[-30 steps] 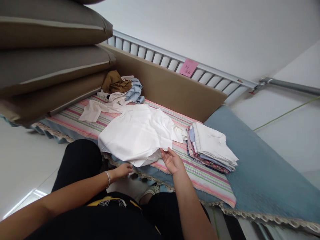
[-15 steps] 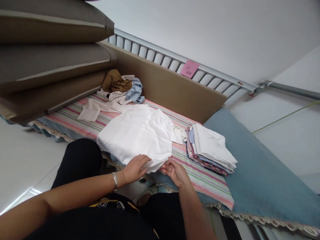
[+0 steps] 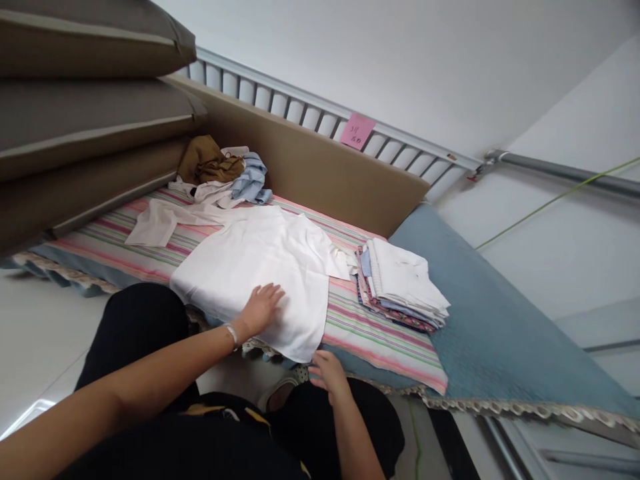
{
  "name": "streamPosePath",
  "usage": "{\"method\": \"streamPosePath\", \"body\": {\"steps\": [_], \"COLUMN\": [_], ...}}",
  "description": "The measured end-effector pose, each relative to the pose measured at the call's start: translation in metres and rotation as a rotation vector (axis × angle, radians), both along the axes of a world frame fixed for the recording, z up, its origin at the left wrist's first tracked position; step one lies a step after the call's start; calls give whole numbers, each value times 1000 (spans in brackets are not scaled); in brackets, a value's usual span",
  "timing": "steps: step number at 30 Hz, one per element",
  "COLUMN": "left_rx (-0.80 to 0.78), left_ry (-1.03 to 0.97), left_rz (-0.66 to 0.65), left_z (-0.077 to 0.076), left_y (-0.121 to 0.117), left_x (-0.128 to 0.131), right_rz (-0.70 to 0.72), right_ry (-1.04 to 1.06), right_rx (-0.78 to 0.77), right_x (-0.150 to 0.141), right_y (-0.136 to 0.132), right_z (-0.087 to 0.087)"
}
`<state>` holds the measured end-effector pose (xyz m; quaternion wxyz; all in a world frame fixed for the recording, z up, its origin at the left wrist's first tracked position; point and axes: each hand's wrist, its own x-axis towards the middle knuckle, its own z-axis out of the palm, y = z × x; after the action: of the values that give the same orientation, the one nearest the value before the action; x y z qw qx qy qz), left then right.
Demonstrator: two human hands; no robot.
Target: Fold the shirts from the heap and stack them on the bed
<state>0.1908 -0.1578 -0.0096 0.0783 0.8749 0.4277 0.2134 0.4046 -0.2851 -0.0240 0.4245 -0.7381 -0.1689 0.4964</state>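
A white long-sleeved shirt [image 3: 265, 253] lies spread on the striped cloth, one sleeve stretched out to the left and its near edge hanging over the bed's front. My left hand [image 3: 263, 309] rests on the lower part of the shirt, fingers spread and palm down. Just below the shirt's near right corner is my right hand [image 3: 327, 373], its fingers apart and nothing seen in them. To the right of the shirt sits a stack of folded clothes [image 3: 403, 280], a white one on top.
Rumpled brown, white and light blue clothes [image 3: 253, 179] lie at the back left. Thick brown cushions [image 3: 90, 120] are piled on the left. A brown board [image 3: 310, 167] leans along the railing, which bears a pink note [image 3: 357, 131]. A blue cover [image 3: 490, 320] extends to the right.
My left hand has moved from the shirt's hem up onto its fabric. My right hand has come away from the hem, which now hangs flatter. The view has shifted slightly.
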Motion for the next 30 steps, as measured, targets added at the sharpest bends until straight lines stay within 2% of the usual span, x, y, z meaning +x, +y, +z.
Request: {"method": "streamPosePath", "body": {"steps": [2,5,10,15,21,26,30], "left_rx": [17,6,44,109,120,139,149], "left_ry": [43,141,259,269,242,197,183], "left_rz": [145,290,316,322,317,305,297], "left_z": [-8,-21,-35,-38,-41,-43,-42], "left_y": [12,28,37,34,34,34,33], "left_x": [-18,-43,-56,-53,-55,-56,-57], "right_rz": [-52,-141,-273,-309,-204,-312,-299], "right_ry": [34,94,252,370,466,752,752], "right_rx": [-7,33,87,143,281,309,327], "right_x": [-1,-1,1,-7,-13,-6,-16], "right_y": [0,9,21,21,6,-2,-5], "right_z": [-23,-45,-58,-55,-41,-25,-27]}}
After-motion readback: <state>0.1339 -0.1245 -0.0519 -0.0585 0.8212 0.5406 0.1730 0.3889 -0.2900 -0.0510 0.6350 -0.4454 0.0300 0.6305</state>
